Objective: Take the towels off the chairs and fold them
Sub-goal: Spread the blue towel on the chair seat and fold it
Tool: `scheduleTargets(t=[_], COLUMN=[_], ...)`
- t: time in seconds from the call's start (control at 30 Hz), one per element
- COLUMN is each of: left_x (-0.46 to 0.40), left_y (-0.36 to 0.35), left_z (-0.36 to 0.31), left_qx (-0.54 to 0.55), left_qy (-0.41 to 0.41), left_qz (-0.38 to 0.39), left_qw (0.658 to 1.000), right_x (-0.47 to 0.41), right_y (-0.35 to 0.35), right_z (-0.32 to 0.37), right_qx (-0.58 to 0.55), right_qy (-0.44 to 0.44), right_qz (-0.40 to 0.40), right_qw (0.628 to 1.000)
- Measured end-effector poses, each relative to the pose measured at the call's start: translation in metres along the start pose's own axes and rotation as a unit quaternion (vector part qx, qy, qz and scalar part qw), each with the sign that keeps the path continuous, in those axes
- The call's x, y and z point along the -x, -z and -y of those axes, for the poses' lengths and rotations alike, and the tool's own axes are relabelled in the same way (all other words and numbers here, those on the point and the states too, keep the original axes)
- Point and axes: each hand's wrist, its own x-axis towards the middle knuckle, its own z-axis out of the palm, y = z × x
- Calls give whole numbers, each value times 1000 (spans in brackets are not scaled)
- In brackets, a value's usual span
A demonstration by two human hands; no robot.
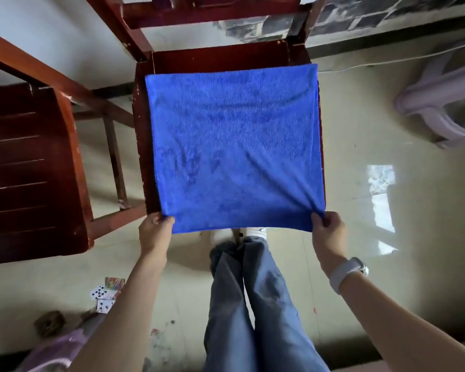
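2 hands pinch towel, on chair

One towel, two chairs

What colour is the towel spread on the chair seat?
Solid bright blue terry towel, no pattern; head view.

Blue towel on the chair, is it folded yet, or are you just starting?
Just starting. Nothing looks folded yet: the blue towel lies spread flat over the chair seat. In hand: the left hand and right hand each pinch a near corner. Left: folding it. No other towel is in view.
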Motion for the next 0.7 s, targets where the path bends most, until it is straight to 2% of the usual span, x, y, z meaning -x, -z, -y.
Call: scheduleTargets(t=[0.07, 0.17, 0.27, 0.37, 0.47, 0.7], left_x=[7, 12, 16, 18, 19, 23], left_y=[-1, -6, -13, -17, -16, -9], left_z=[2, 4, 2, 1, -1, 2], left_qx=[-19, -72, -77, -23, 9, -128], left_qy=[-11, -74, -109, -85, -38, -64], left_qz=[13, -3, -36, -49, -26, 66], left_qw=[1000, 995, 990, 995, 999, 988], right_x=[-5, -11, -12, -12, -18, -21], right_y=[4, 2, -2, 1, 6, 19], right_z=[-4, -7, -7, -6, -6, -2], right_qx=[-16, -73, -77, -55, -15, 70], right_qy=[-21, -87, -69, -38, -14, 8], right_qz=[0, 39, 59, 68, 72, 87], right_qw=[1000, 993, 993, 995, 997, 994])
